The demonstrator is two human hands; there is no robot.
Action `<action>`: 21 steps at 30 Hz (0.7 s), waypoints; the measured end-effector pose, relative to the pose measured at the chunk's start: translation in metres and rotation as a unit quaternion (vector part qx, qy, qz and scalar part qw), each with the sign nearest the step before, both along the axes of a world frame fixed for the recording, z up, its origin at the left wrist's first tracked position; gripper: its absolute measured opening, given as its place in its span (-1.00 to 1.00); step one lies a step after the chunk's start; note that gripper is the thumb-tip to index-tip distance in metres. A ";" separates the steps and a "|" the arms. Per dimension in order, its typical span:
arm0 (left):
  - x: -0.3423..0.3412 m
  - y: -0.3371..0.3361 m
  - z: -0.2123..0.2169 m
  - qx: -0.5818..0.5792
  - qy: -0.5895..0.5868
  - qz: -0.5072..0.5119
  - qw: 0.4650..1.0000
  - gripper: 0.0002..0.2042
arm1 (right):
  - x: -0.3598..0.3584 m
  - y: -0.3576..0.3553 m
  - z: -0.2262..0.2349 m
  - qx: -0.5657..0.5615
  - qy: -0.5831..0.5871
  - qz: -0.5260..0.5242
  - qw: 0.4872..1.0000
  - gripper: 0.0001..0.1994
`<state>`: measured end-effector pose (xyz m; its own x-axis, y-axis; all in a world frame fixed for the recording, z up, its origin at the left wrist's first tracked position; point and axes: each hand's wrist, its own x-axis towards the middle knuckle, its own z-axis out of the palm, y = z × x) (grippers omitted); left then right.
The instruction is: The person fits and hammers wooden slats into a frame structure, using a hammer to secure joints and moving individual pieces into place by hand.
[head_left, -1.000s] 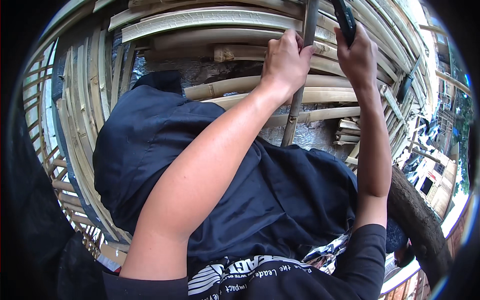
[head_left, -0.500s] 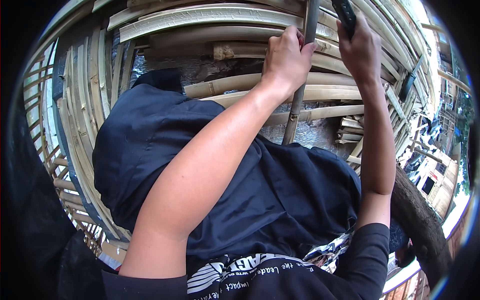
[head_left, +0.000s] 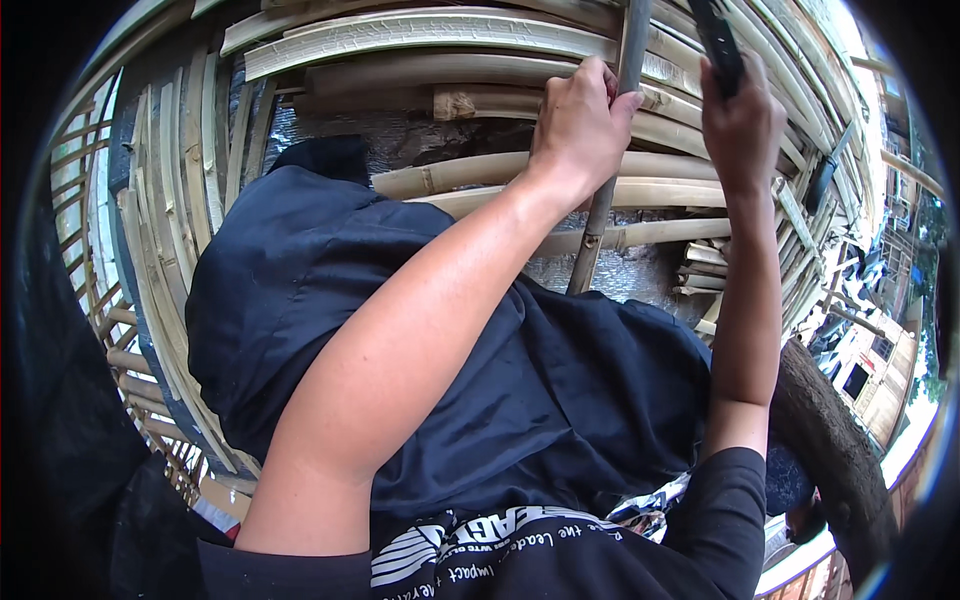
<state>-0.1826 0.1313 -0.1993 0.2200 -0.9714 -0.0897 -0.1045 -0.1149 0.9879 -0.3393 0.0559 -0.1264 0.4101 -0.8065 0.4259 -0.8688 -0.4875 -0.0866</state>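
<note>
Two bare hands work at the top of the view, above a dark blue cloth (head_left: 480, 400) that covers the person's lap. Left hand (head_left: 580, 125): fingers wrapped shut around a thin grey bamboo stick (head_left: 600, 210), which runs steeply upward past the hand and down to the upper edge of the cloth. Right hand (head_left: 742, 125): just right of the stick, fist closed around a black tool handle (head_left: 718, 45) that rises out of the fist toward the top edge; what the handle carries lies outside the view. Behind the stick, split bamboo strips (head_left: 430, 35) lie in a stack running left to right. Right of the cloth, well below the right hand, a thick dark log (head_left: 830, 450) curves downward
</note>
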 end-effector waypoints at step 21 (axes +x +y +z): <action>-0.001 0.000 -0.006 0.000 -0.022 -0.019 1.000 -0.75 | 0.000 0.004 0.003 -0.088 -0.012 0.010 0.996 -0.79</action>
<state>-0.1836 0.1308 -0.2050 0.1873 -0.9790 -0.0810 -0.1524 -0.1104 0.9821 -0.3396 0.0595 -0.1231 0.4137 -0.7103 0.5695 -0.8570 -0.5149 -0.0196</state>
